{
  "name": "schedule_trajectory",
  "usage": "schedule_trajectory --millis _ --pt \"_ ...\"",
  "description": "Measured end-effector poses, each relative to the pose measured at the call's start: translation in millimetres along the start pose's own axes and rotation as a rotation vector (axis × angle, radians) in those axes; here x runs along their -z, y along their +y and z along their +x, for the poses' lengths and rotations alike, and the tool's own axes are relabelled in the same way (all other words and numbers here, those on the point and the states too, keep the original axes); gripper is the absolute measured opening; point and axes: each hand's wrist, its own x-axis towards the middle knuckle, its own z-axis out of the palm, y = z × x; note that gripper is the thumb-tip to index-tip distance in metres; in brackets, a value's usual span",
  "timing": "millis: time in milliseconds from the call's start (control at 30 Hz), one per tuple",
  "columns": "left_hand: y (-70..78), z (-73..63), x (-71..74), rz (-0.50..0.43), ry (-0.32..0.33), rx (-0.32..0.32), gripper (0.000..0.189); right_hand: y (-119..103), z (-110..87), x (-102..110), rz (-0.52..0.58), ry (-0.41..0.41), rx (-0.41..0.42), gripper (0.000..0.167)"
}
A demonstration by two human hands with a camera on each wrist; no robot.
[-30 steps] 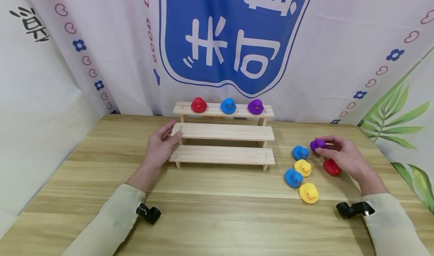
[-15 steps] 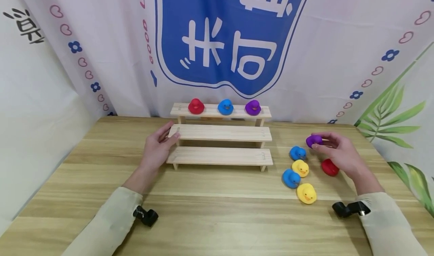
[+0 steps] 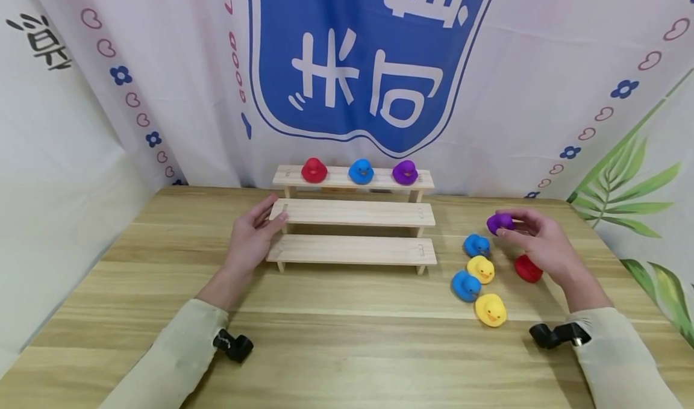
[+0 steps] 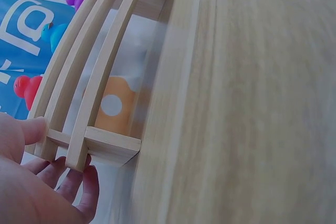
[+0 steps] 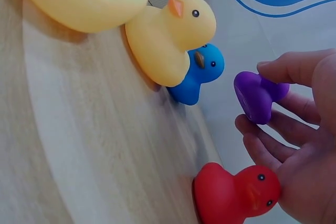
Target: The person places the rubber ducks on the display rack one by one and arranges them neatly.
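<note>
My right hand (image 3: pixel 544 246) pinches a purple rubber duck (image 3: pixel 500 223) between thumb and fingers. In the right wrist view that purple duck (image 5: pixel 257 95) is held off the table, with a red duck (image 5: pixel 231 192) standing below the hand. My left hand (image 3: pixel 252 234) grips the left end of a three-step wooden display shelf (image 3: pixel 352 212). Its thumb lies on the middle step, and the left wrist view shows the fingers (image 4: pixel 71 184) curled round the shelf's side. On the top step sit a red duck (image 3: pixel 314 170), a blue duck (image 3: pixel 361 171) and a purple duck (image 3: pixel 405 172).
Left of the right hand, two blue ducks (image 3: pixel 476 245) and two yellow ducks (image 3: pixel 490 310) stand in a loose column on the wooden table (image 3: pixel 347 337). A printed curtain (image 3: pixel 200 96) hangs right behind the shelf.
My right hand has raised the purple duck and carried it slightly away from me, clear of the red duck. The left hand keeps its grip on the shelf. The head view has shifted slightly.
</note>
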Motion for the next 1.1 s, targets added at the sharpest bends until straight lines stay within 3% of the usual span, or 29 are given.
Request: schedule_trajectory --millis 1100 --pt "1.4 -0.9 1.3 -0.01 0.0 0.015 0.067 -17.8 -3.8 -8.1 0.033 0.048 0.097 0.057"
